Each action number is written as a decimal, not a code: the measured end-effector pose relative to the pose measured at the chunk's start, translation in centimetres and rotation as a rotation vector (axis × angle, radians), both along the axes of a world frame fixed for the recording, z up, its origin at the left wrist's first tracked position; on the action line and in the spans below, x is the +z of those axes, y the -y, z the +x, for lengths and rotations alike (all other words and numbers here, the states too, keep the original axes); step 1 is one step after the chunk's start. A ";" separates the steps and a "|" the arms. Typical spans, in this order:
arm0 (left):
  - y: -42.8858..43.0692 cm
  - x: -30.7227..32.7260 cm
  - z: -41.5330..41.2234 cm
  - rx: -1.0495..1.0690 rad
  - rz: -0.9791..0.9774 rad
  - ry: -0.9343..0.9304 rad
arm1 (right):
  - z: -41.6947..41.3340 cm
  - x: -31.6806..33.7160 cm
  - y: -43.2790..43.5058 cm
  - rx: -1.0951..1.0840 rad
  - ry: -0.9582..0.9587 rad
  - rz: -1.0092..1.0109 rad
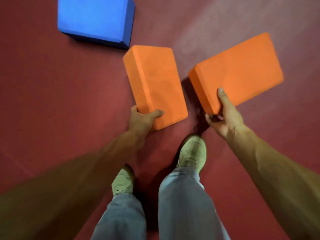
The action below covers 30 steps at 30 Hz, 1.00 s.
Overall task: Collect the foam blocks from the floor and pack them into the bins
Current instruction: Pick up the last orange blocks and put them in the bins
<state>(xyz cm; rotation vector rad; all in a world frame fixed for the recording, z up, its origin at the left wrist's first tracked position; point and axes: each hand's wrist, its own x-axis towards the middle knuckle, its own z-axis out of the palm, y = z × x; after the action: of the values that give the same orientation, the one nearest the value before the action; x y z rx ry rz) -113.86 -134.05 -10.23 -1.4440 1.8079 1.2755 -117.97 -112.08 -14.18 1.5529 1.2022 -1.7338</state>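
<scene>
Currently the left block (154,84), orange, is gripped at its near end by the left hand (143,118), thumb on top and fingers curled beneath. The right block (237,70), also orange, is pinched at its near corner by the right hand (223,116), thumb laid on top. Whether both are clear of the floor (52,101) cannot be told. A blue block (97,19) lies beyond. No bin is seen. As each is held by one end only, a block could be levered loose and dropped when carried.

Left orange block (154,84), right orange block (239,70): rectangular foam, gripped at near ends, apart. Blue block (95,19) flat on floor (52,101).
</scene>
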 end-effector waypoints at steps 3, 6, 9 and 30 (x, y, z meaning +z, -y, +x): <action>-1.0 3.2 -0.5 -0.023 -0.080 0.008 | 1.6 4.0 -0.3 -0.004 0.022 -0.002; -1.8 7.7 -0.8 -0.040 -0.144 -0.026 | 3.7 9.0 -0.2 -0.016 -0.002 0.011; -2.3 12.7 -0.4 -0.090 -0.115 -0.107 | 5.7 14.5 -0.1 -0.038 -0.058 -0.008; -8.3 52.0 15.9 -0.935 0.109 -0.339 | 39.4 56.2 -0.8 -0.755 -0.098 0.254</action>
<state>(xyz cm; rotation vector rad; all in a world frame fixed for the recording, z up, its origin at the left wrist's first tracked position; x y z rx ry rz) -97.96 -125.70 41.73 -0.2041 2.1667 1.0913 -78.55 -111.25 42.06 2.3055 0.9629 -2.1868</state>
